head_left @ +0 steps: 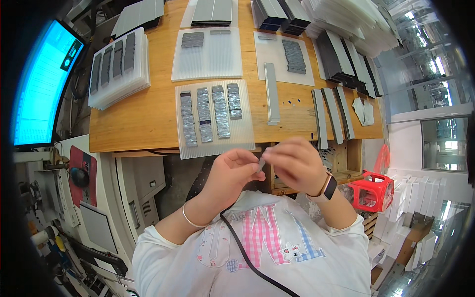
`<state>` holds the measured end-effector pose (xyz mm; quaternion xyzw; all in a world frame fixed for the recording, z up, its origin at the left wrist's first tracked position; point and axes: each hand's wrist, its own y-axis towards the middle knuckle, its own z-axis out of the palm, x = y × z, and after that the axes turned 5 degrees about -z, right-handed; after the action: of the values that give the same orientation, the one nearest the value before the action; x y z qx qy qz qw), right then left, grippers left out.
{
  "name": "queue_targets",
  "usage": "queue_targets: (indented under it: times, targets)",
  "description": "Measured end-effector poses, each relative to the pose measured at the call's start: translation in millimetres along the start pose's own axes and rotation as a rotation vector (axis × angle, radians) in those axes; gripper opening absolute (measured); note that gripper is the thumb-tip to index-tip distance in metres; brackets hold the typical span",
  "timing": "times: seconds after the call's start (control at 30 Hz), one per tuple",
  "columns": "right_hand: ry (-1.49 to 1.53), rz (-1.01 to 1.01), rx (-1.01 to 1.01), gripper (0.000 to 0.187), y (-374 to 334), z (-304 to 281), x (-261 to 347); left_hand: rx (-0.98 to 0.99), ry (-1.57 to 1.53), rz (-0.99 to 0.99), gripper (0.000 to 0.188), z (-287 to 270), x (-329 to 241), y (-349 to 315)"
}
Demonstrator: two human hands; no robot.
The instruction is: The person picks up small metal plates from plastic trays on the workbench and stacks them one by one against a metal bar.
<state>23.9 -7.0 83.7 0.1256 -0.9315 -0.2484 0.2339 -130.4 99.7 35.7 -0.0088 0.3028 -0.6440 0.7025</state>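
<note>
Close to my chest, below the table's front edge, my left hand [232, 173] pinches a small flat grey strip [261, 164] between thumb and fingers. My right hand [297, 166], with a watch on its wrist, is drawn in at the strip's upper end. Its fingertips are pressed together and slightly blurred; whether they grip the strip or something thin on it is hard to see. Just beyond both hands, a translucent ribbed plastic sheet [245, 133] overhangs the table edge. Four-sided grey pieces stand on it in several tight rows [221, 111].
The wooden table [148, 133] also carries a long grey strip [271, 94], upright grey bars [332, 114], a white cloth [363, 111], more loaded sheets [208, 64] and stacked dark panels [341, 59]. A monitor [42, 84] stands left, a red stool [373, 192] right. A black cable [242, 250] crosses my shirt.
</note>
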Motion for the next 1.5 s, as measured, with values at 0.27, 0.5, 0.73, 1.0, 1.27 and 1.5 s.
queue_targets:
  times: [0.27, 0.5, 0.73, 1.0, 1.27, 1.5]
  targets:
    - [0.949, 0.899, -0.332, 0.018, 2, 29, 24, -0.147, 0.378, 0.51, 0.012, 8, 0, 1]
    - [0.905, 0.869, -0.44, 0.01, 9, 39, 25, -0.108, 0.422, 0.575, 0.011, 0, -5, 1]
    - [0.255, 0.557, -0.284, 0.013, 23, 41, 29, -0.109, 0.202, 0.39, 0.013, -2, -17, -8]
    - [0.154, 0.396, -0.141, 0.012, 42, 36, -4, -0.056, 0.308, 0.474, 0.014, -13, -20, -17]
    - [-0.143, 0.131, 0.21, 0.015, 47, 43, -44, -0.085, 0.271, 0.402, 0.013, -30, -28, -31]
    - [-0.227, 0.128, 0.279, 0.013, 57, 48, -49, -0.112, 0.262, 0.408, 0.016, -33, -28, -32]
